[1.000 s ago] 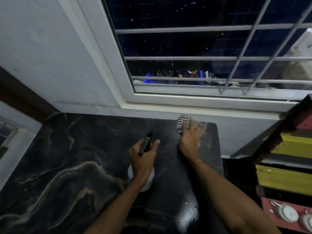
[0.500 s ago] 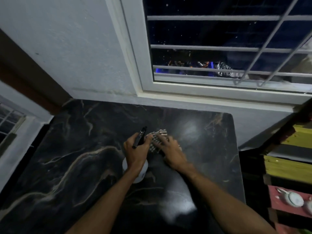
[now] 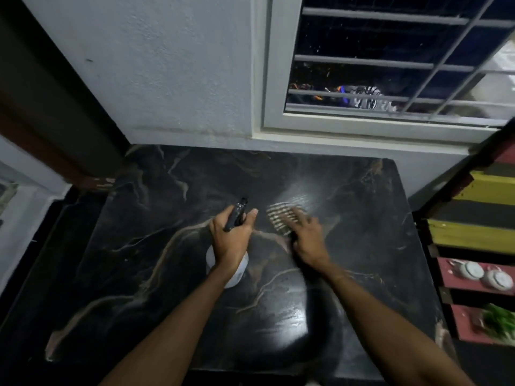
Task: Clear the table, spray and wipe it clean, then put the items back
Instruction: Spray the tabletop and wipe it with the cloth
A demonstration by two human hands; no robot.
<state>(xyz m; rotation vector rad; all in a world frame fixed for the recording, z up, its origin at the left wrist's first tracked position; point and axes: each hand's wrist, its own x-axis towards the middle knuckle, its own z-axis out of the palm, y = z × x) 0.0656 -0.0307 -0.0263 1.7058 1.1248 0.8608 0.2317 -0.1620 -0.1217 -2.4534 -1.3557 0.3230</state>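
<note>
A brown door frame (image 3: 55,112) stood at the far left, beside a pale wall (image 3: 181,65). Below them lay the dark, veined table (image 3: 133,260), its far edge against the wall.

Left of the table's middle, the left hand (image 3: 230,242) gripped the bottle (image 3: 237,274). Its fingers were curled round the neck, just under the black spray head, which pointed away towards the wall. The thumb lay stretched forward on the right side of the head. The white body showed under the wrist; I could not tell whether it touched the table.

Just to the right, apart from the bottle, the checked cloth (image 3: 280,218) lay flat on the table. The right hand (image 3: 308,240) rested palm down on the cloth's near edge, its fingers (image 3: 299,218) fairly straight and a little spread, pressing on it. They were blurred, so the exact spread was unclear. A hazy pale patch showed on the table beyond the cloth, and a bright wet sheen nearer the person, between the forearms.

Above and to the right was a barred window (image 3: 390,65), dark outside. At the far right stood a shelf (image 3: 473,235) of yellow and pink boards, holding two white pots (image 3: 471,270) and, lower down, a green plant (image 3: 498,321).
</note>
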